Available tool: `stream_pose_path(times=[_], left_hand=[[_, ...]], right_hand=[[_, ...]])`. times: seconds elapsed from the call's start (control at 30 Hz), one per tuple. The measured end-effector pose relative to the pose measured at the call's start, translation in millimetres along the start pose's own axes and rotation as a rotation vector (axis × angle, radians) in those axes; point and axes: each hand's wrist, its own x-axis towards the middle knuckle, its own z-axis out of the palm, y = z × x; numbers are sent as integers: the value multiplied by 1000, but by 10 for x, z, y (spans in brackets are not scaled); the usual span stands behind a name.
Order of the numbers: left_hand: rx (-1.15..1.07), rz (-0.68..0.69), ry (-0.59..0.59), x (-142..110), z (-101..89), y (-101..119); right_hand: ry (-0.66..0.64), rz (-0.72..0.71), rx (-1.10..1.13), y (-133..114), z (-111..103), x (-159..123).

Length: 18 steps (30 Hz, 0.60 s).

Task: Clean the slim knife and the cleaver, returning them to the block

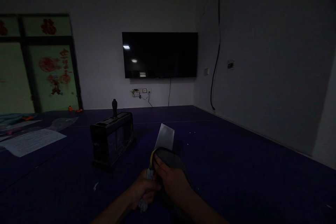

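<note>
In the head view my left hand (pixel 145 189) is closed around a pale grey, rough-looking handle-like piece (pixel 143 205) whose lower end sticks out below the fist. Just right of it, my right hand (pixel 173 180) presses its fingers on a dark grey, soft-looking piece (pixel 170 157) with a yellow edge (pixel 152 157). Beyond the fingers a flat, pale rectangular blade-like plate (pixel 165 135) slants up and away. Whether plate and handle-like piece are one object is hidden by the hands and the dark piece.
Left of my hands stands a black-framed box (pixel 112 140) with a knob-topped handle (pixel 114 108). Papers (pixel 34 141) and clear plastic (pixel 63 123) lie farther left on the dark blue surface (pixel 236 168). White scraps (pixel 96 186) are scattered about. A black cable (pixel 216 63) hangs along the right wall.
</note>
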Motion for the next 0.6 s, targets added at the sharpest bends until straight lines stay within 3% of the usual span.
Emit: stream_pose_path(times=[0.27,0.6], left_hand=[[-90,-2,-2,-37,25,0],[-85,-13,-9,-49,40,38]], right_hand=[[6,198,-21,256,66,-38],[54,266,35,288,90,-37]])
